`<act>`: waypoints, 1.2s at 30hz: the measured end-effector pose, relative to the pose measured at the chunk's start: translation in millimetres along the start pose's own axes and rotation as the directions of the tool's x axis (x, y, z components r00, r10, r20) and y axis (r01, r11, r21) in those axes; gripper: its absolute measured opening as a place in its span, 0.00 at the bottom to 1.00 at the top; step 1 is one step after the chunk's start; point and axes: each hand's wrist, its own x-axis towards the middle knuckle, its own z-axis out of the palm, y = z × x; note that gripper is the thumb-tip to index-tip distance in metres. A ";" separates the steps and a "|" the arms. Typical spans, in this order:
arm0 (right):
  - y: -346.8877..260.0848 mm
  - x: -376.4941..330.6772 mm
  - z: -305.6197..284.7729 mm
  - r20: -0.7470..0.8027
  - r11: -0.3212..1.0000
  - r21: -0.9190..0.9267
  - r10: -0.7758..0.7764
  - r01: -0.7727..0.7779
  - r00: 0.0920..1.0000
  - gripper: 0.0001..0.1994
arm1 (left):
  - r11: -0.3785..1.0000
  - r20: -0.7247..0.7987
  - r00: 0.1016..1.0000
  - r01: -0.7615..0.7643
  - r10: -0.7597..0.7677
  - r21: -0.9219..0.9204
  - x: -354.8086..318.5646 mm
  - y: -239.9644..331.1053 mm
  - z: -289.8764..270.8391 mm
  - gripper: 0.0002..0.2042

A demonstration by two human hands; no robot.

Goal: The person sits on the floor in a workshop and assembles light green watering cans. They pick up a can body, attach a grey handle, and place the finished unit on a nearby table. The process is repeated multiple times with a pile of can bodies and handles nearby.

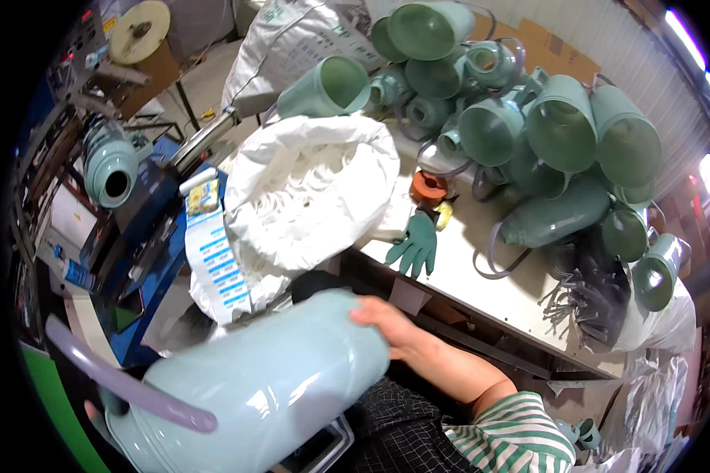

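Observation:
A glossy pale blue-green thermos jug shell [264,378] lies slantwise across the lower middle, with a curved lilac-grey handle [134,378] at its left end. My right hand [383,322] grips its wide end, the thumb resting on the rim and the other fingers hidden beneath. At the narrower end, my left hand [97,422] shows only a bit of its fingers against the shell. Just beyond the shell stands a large white sack [248,169] with its mouth folded back, full of white ring-like plastic parts [308,185].
Many similar green shells [564,126] are heaped on the white table [469,264] at the right. A green glove [416,244], orange tape roll [430,187] and dark cable ties [572,311] lie there. A label strip [219,260] hangs beside the sack; another shell [110,165] sits on the left machine.

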 end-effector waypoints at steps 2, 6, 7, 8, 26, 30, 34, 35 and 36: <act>-53.2 -18.9 27.1 -0.114 0.953 -0.063 -0.302 0.296 0.947 0.28 | 0.992 -0.040 0.991 -0.125 0.124 -0.011 17.4 20.7 8.5 0.38; -161.3 -54.9 90.2 0.161 -0.073 -0.641 -0.986 0.764 0.042 0.24 | 0.992 0.152 0.985 -0.058 0.075 -0.116 -5.1 12.3 73.5 0.38; -192.4 -48.0 99.0 0.276 -0.292 -0.630 -0.950 0.720 -0.145 0.23 | 0.998 0.190 0.981 -0.024 0.033 -0.052 -11.6 22.6 75.9 0.35; -232.3 -36.1 94.9 0.432 -0.506 -0.729 -0.862 0.461 -0.264 0.23 | 0.996 0.199 0.979 0.057 -0.043 -0.063 -16.0 18.1 69.8 0.34; -456.0 -3.7 -28.1 0.369 -0.308 -0.416 -0.917 -0.856 0.150 0.13 | 0.936 0.321 0.899 0.342 -0.298 -0.088 -48.4 -59.7 16.9 0.20; -394.7 3.9 -16.8 0.771 -0.552 -0.492 -0.635 -0.674 -0.042 0.19 | 0.911 0.238 0.890 0.410 -0.389 -0.044 -52.6 -59.3 4.4 0.18; -191.8 59.3 -4.4 0.676 -0.740 -0.666 -0.651 -0.091 0.347 0.19 | 0.934 0.241 0.903 0.353 -0.356 0.058 -64.8 -117.1 -34.9 0.16; -129.2 69.9 -28.6 0.672 -0.695 -0.709 -0.616 0.119 0.411 0.18 | 0.916 0.278 0.881 0.400 -0.383 -0.008 -68.5 -142.4 -29.3 0.15; -83.0 53.9 -11.4 0.709 -0.689 -0.665 -0.460 0.289 0.534 0.16 | 0.910 0.297 0.866 0.414 -0.403 0.027 -66.5 -137.9 -21.7 0.16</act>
